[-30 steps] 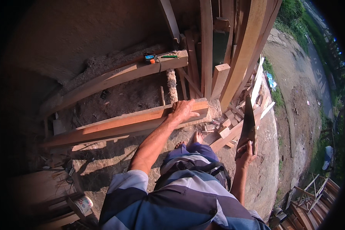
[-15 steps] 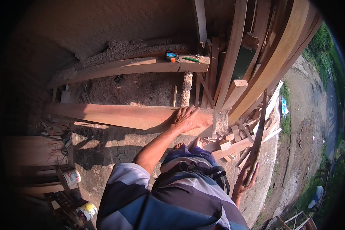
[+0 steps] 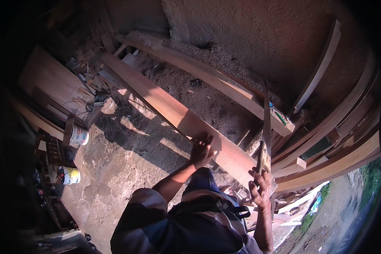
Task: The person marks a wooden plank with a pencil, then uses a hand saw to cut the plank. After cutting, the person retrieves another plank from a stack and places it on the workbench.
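A wide reddish plank (image 3: 156,99) runs diagonally from the far left toward my right side. My left hand (image 3: 203,150) lies on its near part, in shade, fingers spread and palm down. Near the plank's right end, my right hand (image 3: 260,186) is closed round the light, worn handle of a long, tapering brown tool, which looks like a handsaw (image 3: 266,122) seen nearly edge-on. It points away from me, over the plank's end. On the beam (image 3: 211,78) beyond lie a green pencil or marker (image 3: 280,117) and a blue tape measure (image 3: 271,107), partly hidden by the tool.
Long timbers (image 3: 338,122) lean at the right, above a heap of offcuts (image 3: 290,209). Wood shavings (image 3: 199,99) cover the ground between plank and beam. Two buckets (image 3: 79,135) (image 3: 70,175) stand at left near a flat board (image 3: 51,76). A rough wall (image 3: 258,38) rises behind.
The view has turned, so the plank now slants. My right hand has brought the handsaw from the far right to the plank's right end. My left hand stays on the plank.
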A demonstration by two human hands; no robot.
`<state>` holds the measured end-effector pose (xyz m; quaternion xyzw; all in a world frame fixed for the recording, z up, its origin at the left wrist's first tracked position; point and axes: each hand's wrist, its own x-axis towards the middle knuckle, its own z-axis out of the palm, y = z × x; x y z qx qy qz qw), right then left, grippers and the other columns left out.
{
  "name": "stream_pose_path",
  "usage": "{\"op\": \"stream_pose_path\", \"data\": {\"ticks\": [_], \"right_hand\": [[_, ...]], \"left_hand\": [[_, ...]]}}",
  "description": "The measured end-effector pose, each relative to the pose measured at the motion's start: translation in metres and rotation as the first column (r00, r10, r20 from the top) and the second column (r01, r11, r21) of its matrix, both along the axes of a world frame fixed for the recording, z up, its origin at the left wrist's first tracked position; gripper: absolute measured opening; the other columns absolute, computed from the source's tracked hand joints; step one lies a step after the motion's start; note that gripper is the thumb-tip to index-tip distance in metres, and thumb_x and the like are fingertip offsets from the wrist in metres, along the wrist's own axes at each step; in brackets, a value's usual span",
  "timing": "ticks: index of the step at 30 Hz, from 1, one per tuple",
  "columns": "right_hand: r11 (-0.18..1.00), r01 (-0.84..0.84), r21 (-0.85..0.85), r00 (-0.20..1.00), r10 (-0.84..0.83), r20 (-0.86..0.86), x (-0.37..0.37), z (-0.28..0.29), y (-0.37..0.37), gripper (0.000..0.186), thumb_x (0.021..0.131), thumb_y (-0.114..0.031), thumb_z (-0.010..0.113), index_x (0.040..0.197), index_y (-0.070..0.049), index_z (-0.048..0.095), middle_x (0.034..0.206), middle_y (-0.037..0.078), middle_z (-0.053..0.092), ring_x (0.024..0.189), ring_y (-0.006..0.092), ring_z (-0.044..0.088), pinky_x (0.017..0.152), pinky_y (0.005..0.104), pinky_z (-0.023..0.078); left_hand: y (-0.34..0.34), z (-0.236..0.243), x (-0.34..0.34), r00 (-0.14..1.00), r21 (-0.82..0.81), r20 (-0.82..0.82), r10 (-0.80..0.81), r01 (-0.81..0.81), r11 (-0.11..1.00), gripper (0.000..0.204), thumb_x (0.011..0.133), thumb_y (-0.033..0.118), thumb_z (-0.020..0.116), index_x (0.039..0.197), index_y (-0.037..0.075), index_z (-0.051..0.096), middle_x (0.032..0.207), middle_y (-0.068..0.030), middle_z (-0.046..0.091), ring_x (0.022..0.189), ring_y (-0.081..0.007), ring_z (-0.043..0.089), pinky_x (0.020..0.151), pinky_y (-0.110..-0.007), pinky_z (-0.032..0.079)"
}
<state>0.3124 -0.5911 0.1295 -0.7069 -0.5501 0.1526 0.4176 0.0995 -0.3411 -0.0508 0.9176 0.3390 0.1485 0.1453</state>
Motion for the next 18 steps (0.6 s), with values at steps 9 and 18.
{"op": "stream_pose_path", "data": {"ticks": [9,18], "right_hand": [[0.954,-0.126,-0.273,0.85,0.246,0.465,0.051,-0.093,0.261,0.044,0.087,-0.03,0.067,0.131,-0.032,0.068,0.113,0.012,0.058,0.111,0.0333,0.055,0.092,0.0474,0.042],[0.898,0.008,-0.44,0.769,0.276,0.576,0.118,-0.162,0.361,0.045,0.09,-0.033,0.06,0.135,-0.039,0.064,0.134,0.004,0.061,0.124,0.0254,0.055,0.104,0.049,0.04]], "left_hand": [[0.087,0.014,-0.083,0.992,-0.123,-0.081,-0.092,0.081,0.989,0.083,0.089,0.047,0.069,0.158,0.012,0.037,0.164,-0.016,0.033,0.15,-0.0421,0.031,0.116,-0.06,0.031],[0.105,0.013,-0.091,0.97,-0.299,-0.105,-0.22,0.181,0.937,0.086,0.088,0.043,0.073,0.158,0.01,0.035,0.165,-0.0193,0.028,0.154,-0.042,0.021,0.121,-0.054,0.028]]}}
